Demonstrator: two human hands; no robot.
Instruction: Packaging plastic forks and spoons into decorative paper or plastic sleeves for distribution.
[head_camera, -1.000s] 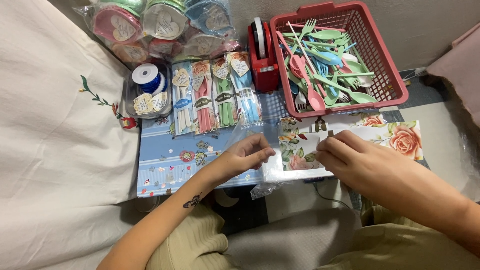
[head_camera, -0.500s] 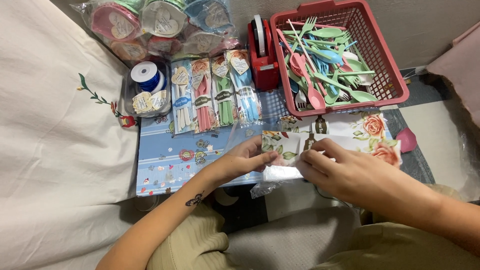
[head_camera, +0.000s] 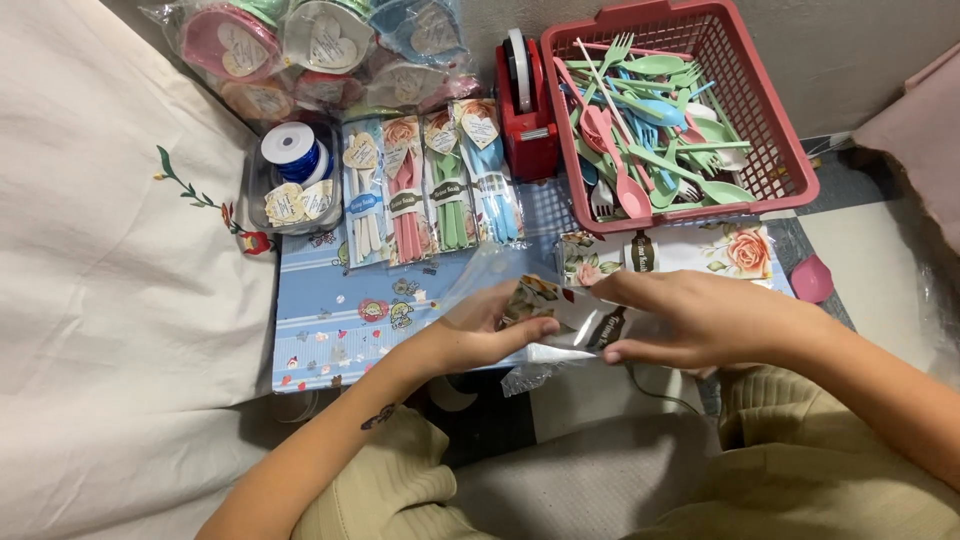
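Observation:
My left hand (head_camera: 480, 335) and my right hand (head_camera: 690, 318) together grip a small flower-printed paper packet (head_camera: 560, 308) above the front edge of a blue patterned board (head_camera: 330, 320). A clear plastic bag (head_camera: 490, 272) stands open at the packet's left end, against my left fingers. More flower-printed paper (head_camera: 700, 250) lies flat just behind my right hand. Behind the bag lie several wrapped cutlery sets (head_camera: 430, 185) in white, pink, green and blue, each with a heart-shaped tag.
A red basket (head_camera: 790, 160) of loose pastel plastic forks and spoons stands at the back right. A red tape dispenser (head_camera: 525, 110) is beside it. A blue ribbon spool (head_camera: 295, 152) sits in a clear box. Bagged heart-tagged items (head_camera: 310, 40) lie at the back left.
Both hands have drawn the printed packet left and nearer to me, off the flat paper. The clear bag has come up at its left end.

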